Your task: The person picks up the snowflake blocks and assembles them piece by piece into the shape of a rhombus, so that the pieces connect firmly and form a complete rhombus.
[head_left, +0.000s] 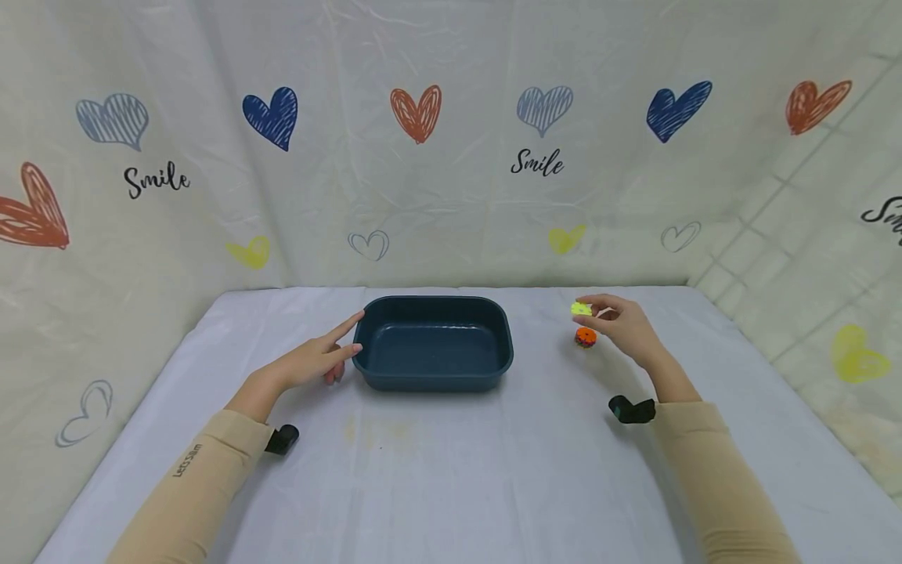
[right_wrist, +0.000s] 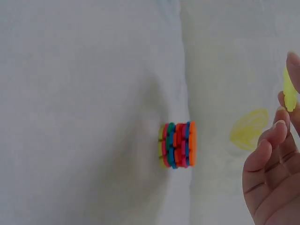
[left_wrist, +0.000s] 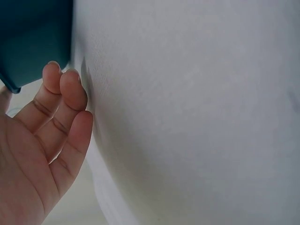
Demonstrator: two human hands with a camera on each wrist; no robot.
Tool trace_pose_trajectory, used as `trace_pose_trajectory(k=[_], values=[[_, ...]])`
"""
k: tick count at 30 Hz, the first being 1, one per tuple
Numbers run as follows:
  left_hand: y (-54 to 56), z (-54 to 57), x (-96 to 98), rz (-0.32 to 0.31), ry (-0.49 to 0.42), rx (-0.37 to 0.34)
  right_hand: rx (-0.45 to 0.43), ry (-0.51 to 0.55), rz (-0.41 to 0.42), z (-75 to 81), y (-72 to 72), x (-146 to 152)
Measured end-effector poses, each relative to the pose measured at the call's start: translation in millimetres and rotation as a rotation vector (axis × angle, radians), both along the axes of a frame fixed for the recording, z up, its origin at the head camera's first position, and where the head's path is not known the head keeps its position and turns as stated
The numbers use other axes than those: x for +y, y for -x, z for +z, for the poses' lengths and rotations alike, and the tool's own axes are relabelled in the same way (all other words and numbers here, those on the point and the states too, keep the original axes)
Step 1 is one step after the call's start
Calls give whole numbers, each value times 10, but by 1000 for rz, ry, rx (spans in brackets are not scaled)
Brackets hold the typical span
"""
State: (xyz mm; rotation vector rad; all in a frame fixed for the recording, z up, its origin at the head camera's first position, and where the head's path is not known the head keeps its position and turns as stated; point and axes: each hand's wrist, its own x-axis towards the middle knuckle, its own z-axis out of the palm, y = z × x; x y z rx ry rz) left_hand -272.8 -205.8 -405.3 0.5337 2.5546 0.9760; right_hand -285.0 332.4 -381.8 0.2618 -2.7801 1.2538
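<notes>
A dark blue rectangular dish (head_left: pixel 433 384) stands on the white-covered table. At its left end my left hand (head_left: pixel 310 362) touches the rim with the index finger and thumb. In the left wrist view, the other fingers (left_wrist: pixel 70 91) curve loosely beside the dish's wall (left_wrist: pixel 37 51). My right hand (head_left: pixel 627 325) pinches a small, thin yellow plastic disc (head_left: pixel 581 309) between thumb and fingertips. Below that disc, apart from it, is a stack of colourful scalloped discs (head_left: pixel 586 338), topped by an orange one. Its many-coloured layers show side-on in the right wrist view.
A white cloth (head_left: pixel 451 486) covers the table, with faint yellowish stains in front of the dish. Behind and beside it hangs a pale curtain (head_left: pixel 465 188) printed with hearts. Black wrist cameras (head_left: pixel 632 410) sit below both wrists.
</notes>
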Motion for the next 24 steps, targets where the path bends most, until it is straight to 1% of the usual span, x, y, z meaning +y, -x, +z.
trace_pose_trajectory(k=[7,11,16,24], values=[[10,-19,-5,-3,-1,4,-117,-45,42,-66,47,192],[6,-17,-5,-3,-4,4,-168,-74,69,-97,79,260],[12,-24,-10,-1,-6,2,-188,-105,81,-142,122,301],[17,-32,-15,2,-2,2,-198,-122,76,-190,172,309]])
